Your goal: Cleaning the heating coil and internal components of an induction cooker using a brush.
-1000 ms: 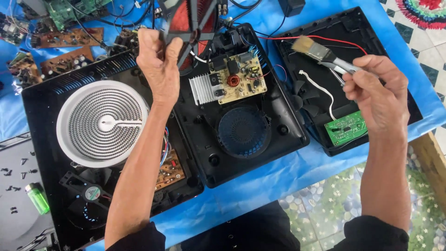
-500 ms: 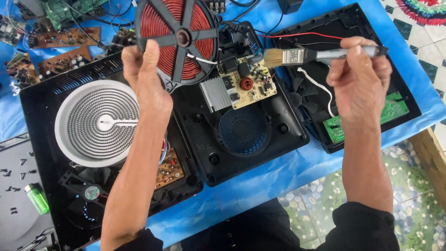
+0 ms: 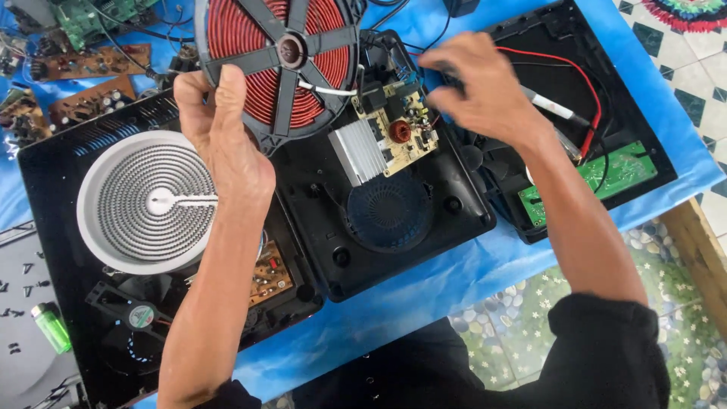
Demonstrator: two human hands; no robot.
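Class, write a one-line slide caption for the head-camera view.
Left hand lifts a red coil disc off an opened black cooker base while the right hand reaches over its circuit board.

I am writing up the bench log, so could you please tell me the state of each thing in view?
Left hand: grips the copper coil, tilted up off the open cooker base.
Right hand: closed, blurred, over the circuit board; contents unclear.
Cooker fan: uncovered.
Grey heating disc: lying flat.
Green lighter: lying down.
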